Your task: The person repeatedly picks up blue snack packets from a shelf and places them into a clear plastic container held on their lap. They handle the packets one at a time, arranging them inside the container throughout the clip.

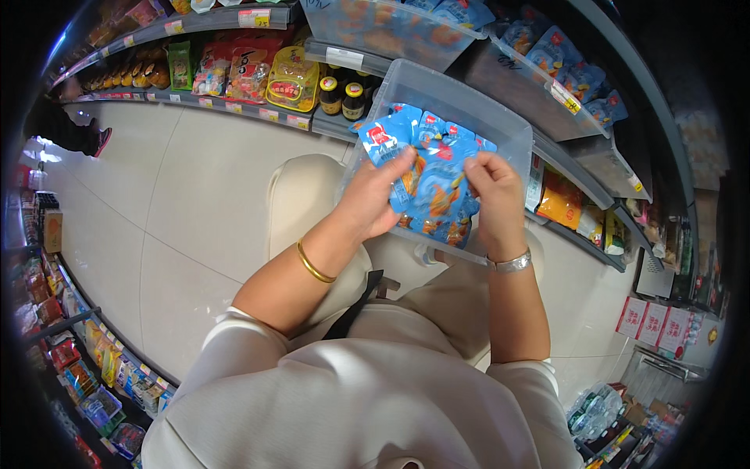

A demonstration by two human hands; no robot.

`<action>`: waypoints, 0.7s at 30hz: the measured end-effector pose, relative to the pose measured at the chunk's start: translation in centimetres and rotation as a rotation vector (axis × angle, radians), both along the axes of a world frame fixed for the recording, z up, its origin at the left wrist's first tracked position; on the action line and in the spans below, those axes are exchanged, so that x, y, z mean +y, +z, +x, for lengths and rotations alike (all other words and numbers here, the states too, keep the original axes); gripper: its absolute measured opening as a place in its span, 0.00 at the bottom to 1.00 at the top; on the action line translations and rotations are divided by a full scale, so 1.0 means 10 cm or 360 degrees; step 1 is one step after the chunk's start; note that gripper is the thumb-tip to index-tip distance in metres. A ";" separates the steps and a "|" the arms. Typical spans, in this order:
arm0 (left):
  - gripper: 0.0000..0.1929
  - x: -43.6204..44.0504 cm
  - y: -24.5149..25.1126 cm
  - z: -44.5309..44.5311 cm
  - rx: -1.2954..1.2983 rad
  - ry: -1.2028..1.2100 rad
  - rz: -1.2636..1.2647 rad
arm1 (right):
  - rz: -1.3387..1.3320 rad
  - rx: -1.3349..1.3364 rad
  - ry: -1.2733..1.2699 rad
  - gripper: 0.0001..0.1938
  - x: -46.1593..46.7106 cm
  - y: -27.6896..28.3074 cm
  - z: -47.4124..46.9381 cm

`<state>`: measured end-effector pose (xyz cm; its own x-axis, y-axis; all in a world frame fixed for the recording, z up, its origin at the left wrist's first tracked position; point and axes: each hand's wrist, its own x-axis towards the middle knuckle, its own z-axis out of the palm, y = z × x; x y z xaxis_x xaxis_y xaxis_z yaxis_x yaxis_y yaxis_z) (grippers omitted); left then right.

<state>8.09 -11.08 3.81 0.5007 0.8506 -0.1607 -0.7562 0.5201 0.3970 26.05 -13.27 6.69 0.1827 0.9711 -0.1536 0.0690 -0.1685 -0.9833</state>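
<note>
A clear plastic bin (498,123) rests tilted over my lap, with several small blue snack packets (430,126) inside it. My left hand (375,193) holds a blue snack packet (387,135) between thumb and fingers over the bin. Just right of it, my right hand (495,187) pinches the edge of another blue packet (442,182), which is blurred. My fingertips are partly hidden by the packets. A gold bangle is on my left wrist and a metal band on my right.
Ahead, shelves hold more clear bins (392,35) of blue packets, dark jars with yellow lids (353,102) and bagged snacks (249,70). Packaged goods line a shelf (111,346) at the left. A person's leg and shoe (102,140) show at the far left. Bottled water (595,410) stands lower right.
</note>
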 end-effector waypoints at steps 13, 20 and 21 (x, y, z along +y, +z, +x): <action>0.12 0.82 0.23 -0.26 0.0036 0.0789 0.0223 | -0.0316 -0.0152 -0.0004 0.07 0.39 -0.43 0.22; 0.14 0.83 0.09 -0.26 0.0349 0.0813 0.0161 | -0.0579 -0.0135 0.0271 0.07 0.62 -0.75 -0.19; 0.14 0.84 0.09 -0.27 0.0361 0.0845 0.0235 | -0.0538 -0.0150 0.0282 0.07 0.71 -0.76 -0.19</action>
